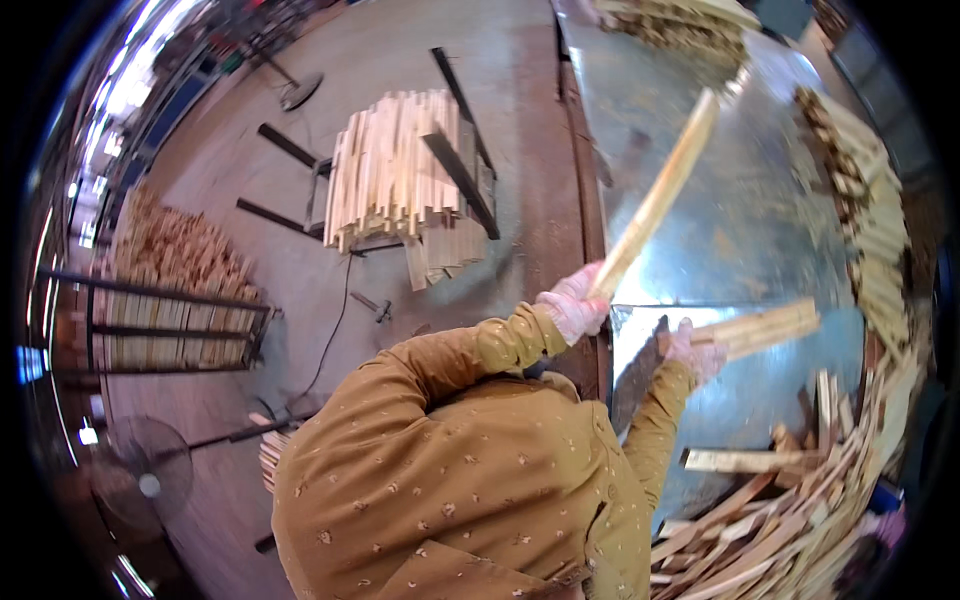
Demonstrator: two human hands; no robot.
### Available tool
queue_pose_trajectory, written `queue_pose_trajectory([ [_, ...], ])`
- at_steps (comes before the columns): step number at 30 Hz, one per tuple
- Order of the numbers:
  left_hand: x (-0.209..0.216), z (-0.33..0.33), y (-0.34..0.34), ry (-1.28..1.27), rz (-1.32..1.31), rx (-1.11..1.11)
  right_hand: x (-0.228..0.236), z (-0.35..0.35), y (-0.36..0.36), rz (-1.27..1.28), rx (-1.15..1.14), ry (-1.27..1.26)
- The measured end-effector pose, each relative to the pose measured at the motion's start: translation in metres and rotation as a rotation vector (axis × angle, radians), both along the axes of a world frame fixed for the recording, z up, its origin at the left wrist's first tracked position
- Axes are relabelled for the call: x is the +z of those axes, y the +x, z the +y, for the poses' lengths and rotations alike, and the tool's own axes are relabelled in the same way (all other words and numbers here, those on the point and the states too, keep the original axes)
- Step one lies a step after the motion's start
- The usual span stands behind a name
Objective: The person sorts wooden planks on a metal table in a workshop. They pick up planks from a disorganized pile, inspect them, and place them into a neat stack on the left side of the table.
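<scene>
In pale gloves, both of my hands hold wood over the shiny metal table point(735, 235). My left hand point(575, 302) is closed round the lower end of a long wooden strip point(660, 190), which slants up toward the table's far side. A short way to the right, my right hand point(695, 352) grips a small bundle of wooden strips point(768, 328) pointing right. The bundle appears to be two or three strips side by side; my fingers hide their near ends.
A heap of loose wooden strips point(760, 545) covers the table's near right corner. More stacked strips point(872, 195) line the right edge. Left of the table stand a metal rack of strips point(395, 165), another loaded rack point(175, 335) and a fan point(140, 472). A hammer point(375, 307) lies on the floor.
</scene>
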State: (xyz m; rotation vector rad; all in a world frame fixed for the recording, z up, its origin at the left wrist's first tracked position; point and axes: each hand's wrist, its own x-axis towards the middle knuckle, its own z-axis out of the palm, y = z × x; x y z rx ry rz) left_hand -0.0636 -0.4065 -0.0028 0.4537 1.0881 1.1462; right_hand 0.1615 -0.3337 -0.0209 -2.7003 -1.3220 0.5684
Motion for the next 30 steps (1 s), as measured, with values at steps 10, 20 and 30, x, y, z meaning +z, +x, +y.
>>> queue_pose_trajectory([
  [10, -0.029, -0.040, -0.363, -0.038, 1.384, 0.783, -0.079, 0.017, 0.009, -0.377, -0.052, -0.014],
  [20, -0.158, -0.137, -0.678, -0.928, 1.591, 0.505, -0.078, 0.019, -0.043, -0.511, -0.298, -0.019],
  [30, -0.292, -0.125, -0.748, -0.745, 1.634, 0.065, -0.065, 0.034, -0.110, -0.176, -0.373, -0.199],
])
